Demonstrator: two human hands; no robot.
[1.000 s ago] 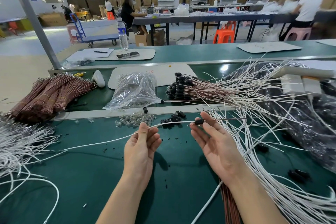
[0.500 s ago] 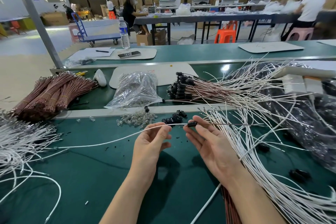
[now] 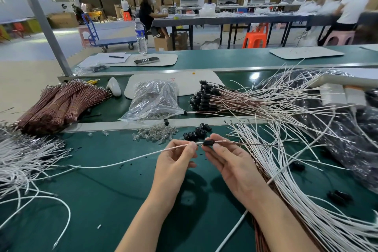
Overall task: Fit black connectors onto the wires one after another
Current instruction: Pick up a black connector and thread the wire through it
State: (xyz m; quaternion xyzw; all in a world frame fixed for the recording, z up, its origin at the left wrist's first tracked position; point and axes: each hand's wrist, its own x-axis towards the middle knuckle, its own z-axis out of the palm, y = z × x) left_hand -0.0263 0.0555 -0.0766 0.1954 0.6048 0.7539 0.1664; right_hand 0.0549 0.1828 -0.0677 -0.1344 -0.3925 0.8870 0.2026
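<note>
Black plastic connector [image 3: 208, 142], stubby cylinder, long axis left-right, raised over matte green table [image 3: 114, 200]; pinched in right hand [image 3: 233, 162] fingertips; smooth white wire [image 3: 122, 162] trailing leftward, pinched by left hand [image 3: 176, 162].

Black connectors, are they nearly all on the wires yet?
Not nearly. Done: a bunch of capped wires behind. In hand: the left hand holds a white wire at the black connector the right hand pinches. Left: a pile of bare white wires, loose connectors.
</note>
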